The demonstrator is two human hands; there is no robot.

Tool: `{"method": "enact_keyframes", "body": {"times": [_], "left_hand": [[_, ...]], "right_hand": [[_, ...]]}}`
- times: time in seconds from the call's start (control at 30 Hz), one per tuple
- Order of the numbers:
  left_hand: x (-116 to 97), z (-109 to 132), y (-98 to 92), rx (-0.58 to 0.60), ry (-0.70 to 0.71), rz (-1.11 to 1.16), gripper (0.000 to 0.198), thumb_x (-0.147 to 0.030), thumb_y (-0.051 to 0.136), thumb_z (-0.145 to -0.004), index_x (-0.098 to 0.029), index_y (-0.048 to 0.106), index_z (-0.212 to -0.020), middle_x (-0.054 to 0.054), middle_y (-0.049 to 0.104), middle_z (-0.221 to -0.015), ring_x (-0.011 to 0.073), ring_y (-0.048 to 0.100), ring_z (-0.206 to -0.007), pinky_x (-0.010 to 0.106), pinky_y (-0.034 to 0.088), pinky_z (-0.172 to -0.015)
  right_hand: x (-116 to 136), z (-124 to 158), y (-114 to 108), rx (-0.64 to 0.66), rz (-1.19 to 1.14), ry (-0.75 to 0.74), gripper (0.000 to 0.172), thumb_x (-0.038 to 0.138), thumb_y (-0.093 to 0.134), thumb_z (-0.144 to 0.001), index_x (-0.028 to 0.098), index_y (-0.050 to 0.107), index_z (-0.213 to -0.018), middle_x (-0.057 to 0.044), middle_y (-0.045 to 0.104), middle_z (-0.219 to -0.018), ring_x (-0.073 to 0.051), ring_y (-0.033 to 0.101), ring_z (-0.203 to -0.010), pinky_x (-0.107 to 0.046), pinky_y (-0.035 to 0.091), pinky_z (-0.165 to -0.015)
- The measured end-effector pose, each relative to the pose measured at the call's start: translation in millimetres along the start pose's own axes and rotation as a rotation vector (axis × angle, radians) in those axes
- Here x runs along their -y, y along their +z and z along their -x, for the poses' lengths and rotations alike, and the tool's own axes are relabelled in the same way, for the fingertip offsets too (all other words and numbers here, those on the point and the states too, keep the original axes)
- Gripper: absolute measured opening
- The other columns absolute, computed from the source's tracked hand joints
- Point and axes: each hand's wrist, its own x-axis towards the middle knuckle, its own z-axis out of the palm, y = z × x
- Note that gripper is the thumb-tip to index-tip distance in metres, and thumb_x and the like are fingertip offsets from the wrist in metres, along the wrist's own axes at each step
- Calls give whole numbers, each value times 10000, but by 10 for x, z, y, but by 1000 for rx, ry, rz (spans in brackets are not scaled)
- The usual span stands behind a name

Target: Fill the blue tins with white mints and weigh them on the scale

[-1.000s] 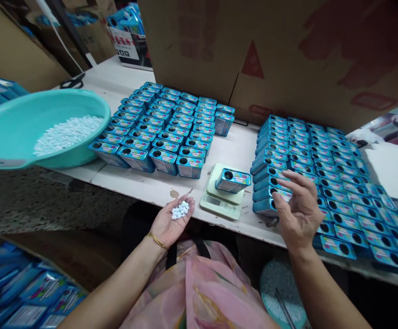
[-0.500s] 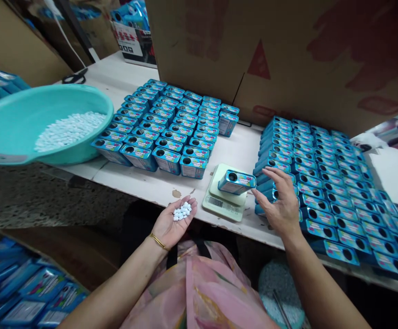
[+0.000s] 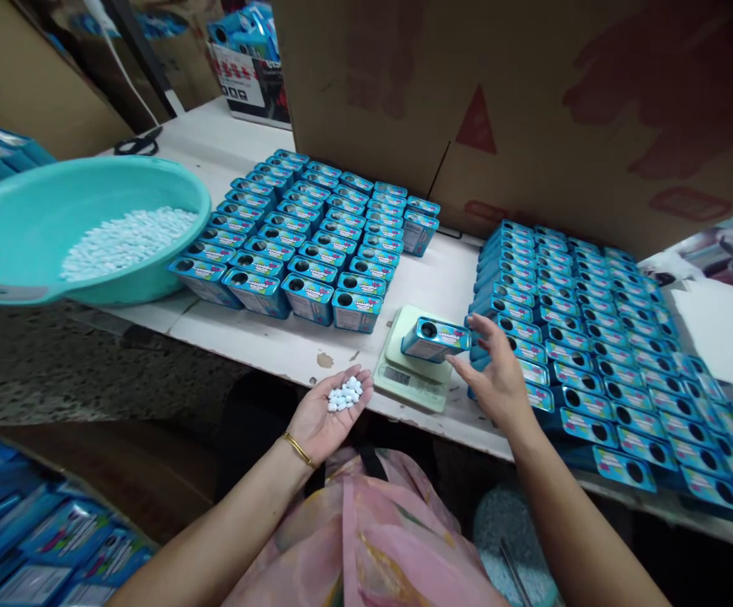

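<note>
The left hand (image 3: 325, 426) lies palm up, shallowly cupped with its fingers extended, carrying a small heap of smooth, rounded white pellets (image 3: 345, 394) just outside the front edge of the tabletop (image 3: 284, 350). A thin gold-coloured bangle (image 3: 300, 449) circles that wrist.

The right hand (image 3: 498, 375) has its thumb and fingers parted in a wide curve at the right end of a glossy blue container (image 3: 439, 339); whether the fingertips touch it, I cannot tell. This container is a rounded-cornered block, printed in bright colours, with a round dark hole at the left of its upper face. It stands on the plate of a pale green scale (image 3: 417, 392) with a small grey display, set close to the tabletop's front edge.

Left of the scale, matching containers (image 3: 278, 240) stand in tight rows, holes up; a bare strip of worn white tabletop parts them from it. On the right, a larger block of containers (image 3: 594, 354) crowds close, leaving the right hand little side room. More white pellets (image 3: 126, 244) are heaped in a smooth turquoise basin (image 3: 18, 219), whose handled rim overhangs the front edge. Behind, a broad brown cardboard wall (image 3: 392, 93) bounds the space.
</note>
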Motion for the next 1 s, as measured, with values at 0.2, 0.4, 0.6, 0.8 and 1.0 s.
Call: {"method": "enact_keyframes", "body": {"times": [0.2,0.4,0.6,0.8,1.0], "left_hand": [[9,-13,5,22,15,-5,227,-101,486,-747,-63,569,-955,159,617,-949,226,577,-930,346,512,-771],[6,7,167,96,34,2,212,-111,477,-750,-45,577,-925,145,628,-870,213,602,-850,339,513,-757],[18,66,290,109,75,4,193,-118,469,-755,-47,589,-888,136,631,-834,199,607,-804,341,514,-751],[34,43,274,115,67,-14,182,-127,481,-754,-61,588,-886,128,629,-878,189,606,-808,330,517,-739],[63,19,256,110,39,-20,204,-135,514,-739,-61,579,-918,119,629,-880,186,600,-828,323,503,-774]], "right_hand": [[12,-18,226,90,-211,82,354,274,552,-728,193,448,-1056,-47,562,-960,-176,551,-845,-327,466,-740],[548,61,91,96,125,-255,372,151,487,-730,223,457,-1094,-58,548,-1046,-219,499,-984,-368,401,-852],[468,96,171,152,195,-242,337,177,492,-729,212,466,-1063,-52,569,-982,-218,525,-915,-358,440,-780],[509,127,106,164,290,-352,429,109,431,-731,203,427,-1149,-59,526,-1100,-218,460,-1040,-382,395,-882],[461,133,89,185,372,-375,455,88,424,-724,188,419,-1168,-63,515,-1127,-227,437,-1064,-400,378,-909]]}}
